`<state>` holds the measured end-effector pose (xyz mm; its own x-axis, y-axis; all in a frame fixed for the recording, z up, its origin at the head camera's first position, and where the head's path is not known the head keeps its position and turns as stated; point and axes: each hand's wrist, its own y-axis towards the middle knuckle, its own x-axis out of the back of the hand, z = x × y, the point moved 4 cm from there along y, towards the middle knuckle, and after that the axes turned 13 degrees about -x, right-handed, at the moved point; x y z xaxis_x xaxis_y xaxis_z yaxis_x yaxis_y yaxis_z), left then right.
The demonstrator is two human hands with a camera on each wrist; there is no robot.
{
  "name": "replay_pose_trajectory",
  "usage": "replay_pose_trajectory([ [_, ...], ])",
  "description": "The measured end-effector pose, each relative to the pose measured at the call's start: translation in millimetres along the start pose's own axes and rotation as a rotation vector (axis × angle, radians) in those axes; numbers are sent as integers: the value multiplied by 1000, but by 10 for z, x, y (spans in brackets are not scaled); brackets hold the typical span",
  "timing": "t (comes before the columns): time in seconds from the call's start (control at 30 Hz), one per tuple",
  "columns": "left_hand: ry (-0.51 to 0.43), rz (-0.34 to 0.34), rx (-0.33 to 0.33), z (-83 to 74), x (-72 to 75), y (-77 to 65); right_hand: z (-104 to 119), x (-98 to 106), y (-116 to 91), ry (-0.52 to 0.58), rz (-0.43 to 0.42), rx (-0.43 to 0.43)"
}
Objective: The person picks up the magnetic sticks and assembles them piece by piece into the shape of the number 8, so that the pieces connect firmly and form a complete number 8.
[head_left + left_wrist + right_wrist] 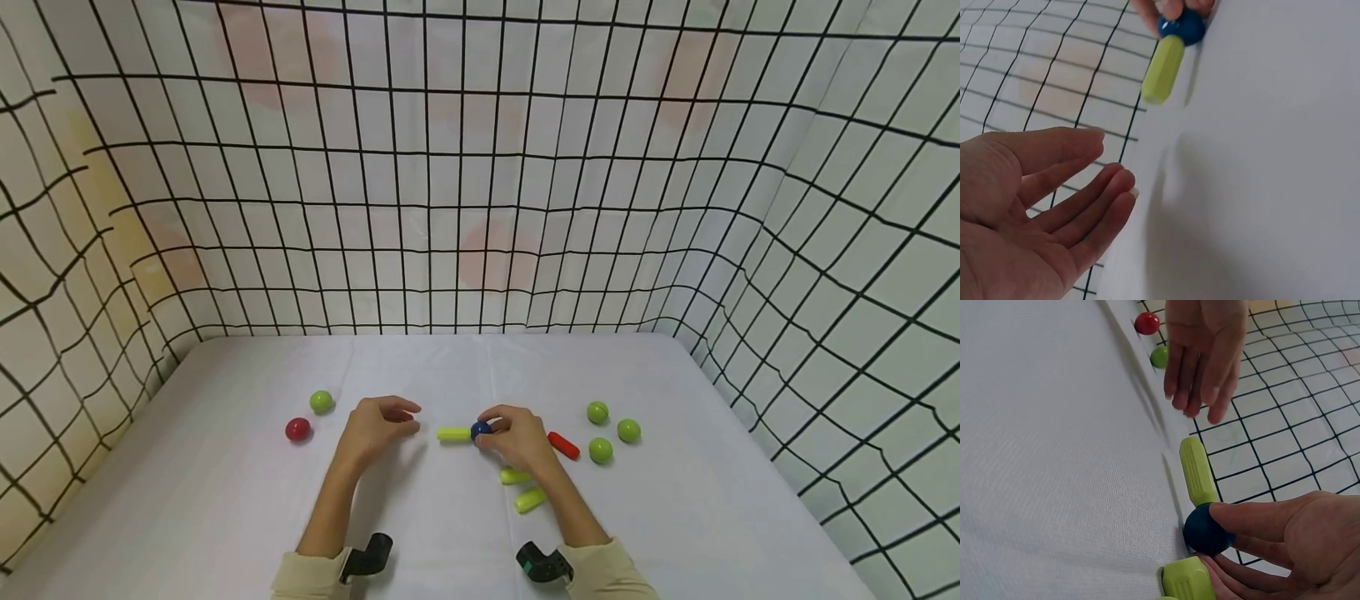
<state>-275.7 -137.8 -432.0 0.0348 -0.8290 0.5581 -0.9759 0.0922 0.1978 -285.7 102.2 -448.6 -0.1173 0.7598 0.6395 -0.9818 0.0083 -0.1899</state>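
Observation:
My right hand pinches a dark blue ball between thumb and fingers, low over the white cloth. A yellow-green ridged stick joins the ball and points left, towards my other hand. In the right wrist view the thumb lies on the ball, and the far end of the stick is free. My left hand hovers left of that free end with its fingers extended, holding nothing. From the left wrist view, a gap separates its fingertips from the stick.
Two more yellow-green sticks lie partly under my right forearm. A red stick and several green balls are to the right. A red ball and a green ball sit left. Black netting borders the table.

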Motion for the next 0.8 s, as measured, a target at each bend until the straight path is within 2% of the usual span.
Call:
replay_pose_trajectory([
  [0.37,13,-50,56,138,453,-93,5,2,-9,14,5,5],
  [0.6,48,-94,59,292,786,-198,8,4,-9,24,2,5],
  [0.8,101,-128,62,395,987,-273,1,0,-12,13,4,9],
])
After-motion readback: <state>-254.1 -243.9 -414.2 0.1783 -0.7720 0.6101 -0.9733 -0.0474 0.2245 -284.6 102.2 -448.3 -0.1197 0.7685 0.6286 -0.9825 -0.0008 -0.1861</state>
